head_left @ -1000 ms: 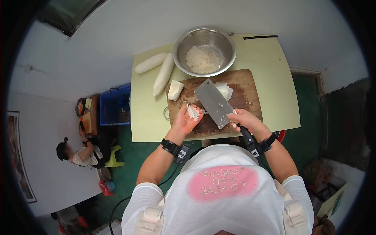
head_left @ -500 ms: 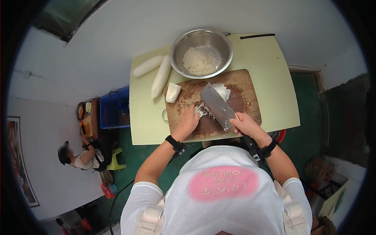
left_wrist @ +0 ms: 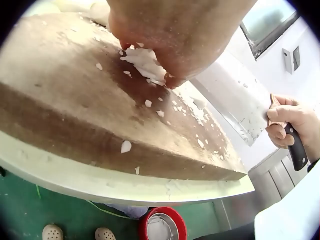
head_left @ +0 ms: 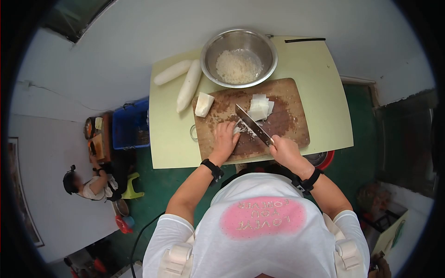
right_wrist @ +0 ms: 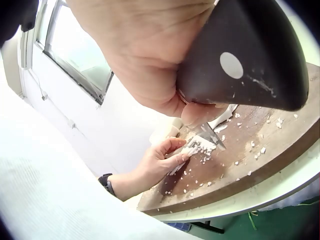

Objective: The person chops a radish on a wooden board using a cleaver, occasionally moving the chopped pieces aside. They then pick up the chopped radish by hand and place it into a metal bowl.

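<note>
My right hand (head_left: 285,150) grips the black handle (right_wrist: 240,60) of a cleaver (head_left: 254,125), whose blade stands on edge over the cutting board (head_left: 289,120). Beside the blade, my left hand (head_left: 224,139) holds a bundle of white radish strips (left_wrist: 142,62) against the wood, fingers and thumb curled about it. Small diced bits (right_wrist: 202,150) lie scattered by the blade. A stack of thin white radish slices (head_left: 260,109) rests to the right of the cleaver's tip, and a cut radish chunk (head_left: 204,104) lies at the board's left edge.
Behind the board stands a steel bowl (head_left: 271,65) with chopped white bits inside. Two whole white radishes (head_left: 189,88) lie to its left on the pale table (head_left: 171,139). A blue crate (head_left: 125,129) and another person (head_left: 95,183) are off to the left.
My left hand, earlier palm up with the strips on it, has turned over and set them on the board. The cleaver, earlier lying flatter, has turned upright on its edge beside them.
</note>
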`<move>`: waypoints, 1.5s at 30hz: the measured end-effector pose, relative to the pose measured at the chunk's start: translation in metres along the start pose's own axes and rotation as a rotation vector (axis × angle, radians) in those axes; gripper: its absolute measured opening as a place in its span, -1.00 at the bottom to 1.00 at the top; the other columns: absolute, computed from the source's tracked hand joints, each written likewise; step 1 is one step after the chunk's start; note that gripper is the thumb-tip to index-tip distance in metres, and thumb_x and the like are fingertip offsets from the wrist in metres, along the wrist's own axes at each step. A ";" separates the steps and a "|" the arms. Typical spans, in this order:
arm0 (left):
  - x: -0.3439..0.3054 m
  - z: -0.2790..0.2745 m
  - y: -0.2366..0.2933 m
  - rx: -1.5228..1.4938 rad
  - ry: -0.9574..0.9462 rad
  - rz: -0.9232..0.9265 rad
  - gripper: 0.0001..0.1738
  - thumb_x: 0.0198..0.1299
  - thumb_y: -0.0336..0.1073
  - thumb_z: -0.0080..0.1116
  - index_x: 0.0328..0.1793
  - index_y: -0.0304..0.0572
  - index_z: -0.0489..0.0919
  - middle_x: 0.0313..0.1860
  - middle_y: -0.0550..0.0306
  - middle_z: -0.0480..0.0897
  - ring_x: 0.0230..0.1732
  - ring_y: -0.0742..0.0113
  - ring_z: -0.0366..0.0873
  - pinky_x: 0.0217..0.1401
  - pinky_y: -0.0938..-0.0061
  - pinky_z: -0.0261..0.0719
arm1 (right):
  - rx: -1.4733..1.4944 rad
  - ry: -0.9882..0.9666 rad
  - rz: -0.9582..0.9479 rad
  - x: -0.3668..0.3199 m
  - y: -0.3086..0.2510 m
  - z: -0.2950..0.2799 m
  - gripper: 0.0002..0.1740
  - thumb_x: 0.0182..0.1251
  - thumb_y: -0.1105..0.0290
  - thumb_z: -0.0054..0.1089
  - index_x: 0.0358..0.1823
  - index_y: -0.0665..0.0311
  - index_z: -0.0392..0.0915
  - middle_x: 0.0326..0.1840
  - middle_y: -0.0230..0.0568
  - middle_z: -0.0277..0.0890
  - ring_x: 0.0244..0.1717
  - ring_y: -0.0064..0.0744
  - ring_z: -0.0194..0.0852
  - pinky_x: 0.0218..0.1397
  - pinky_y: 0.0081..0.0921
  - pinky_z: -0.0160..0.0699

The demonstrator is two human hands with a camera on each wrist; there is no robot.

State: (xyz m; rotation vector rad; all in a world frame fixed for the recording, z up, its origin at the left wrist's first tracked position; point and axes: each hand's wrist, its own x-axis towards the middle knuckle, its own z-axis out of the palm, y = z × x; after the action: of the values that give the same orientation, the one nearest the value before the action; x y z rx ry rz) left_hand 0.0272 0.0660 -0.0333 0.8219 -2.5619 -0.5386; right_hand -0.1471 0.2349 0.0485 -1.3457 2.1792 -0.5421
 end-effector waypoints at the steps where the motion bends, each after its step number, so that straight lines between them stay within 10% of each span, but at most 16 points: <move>1: -0.001 0.003 -0.005 -0.002 0.008 0.022 -0.51 -0.04 -0.33 0.32 0.08 -0.20 0.50 0.04 0.00 0.51 0.09 -0.02 0.39 0.15 0.14 0.32 | -0.005 -0.003 0.006 -0.002 -0.001 0.002 -0.85 0.20 0.35 0.05 -0.34 0.29 0.45 -0.51 0.11 0.54 -0.38 0.21 0.54 -0.30 0.05 0.45; 45: -0.002 0.013 -0.015 -0.088 0.160 0.079 -0.84 -0.01 -0.33 0.32 -0.28 -0.07 0.60 -0.14 0.25 0.63 -0.06 0.18 0.48 0.00 0.26 0.28 | -0.161 0.117 0.038 -0.024 -0.029 0.049 -0.90 0.20 0.43 0.08 -0.37 0.30 0.40 -0.61 0.06 0.51 -0.52 0.12 0.55 -0.46 -0.02 0.47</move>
State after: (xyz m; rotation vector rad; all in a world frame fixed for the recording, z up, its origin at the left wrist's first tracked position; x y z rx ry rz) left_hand 0.0298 0.0591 -0.0519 0.7006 -2.3955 -0.5343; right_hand -0.0878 0.2412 0.0317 -1.3834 2.3819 -0.4485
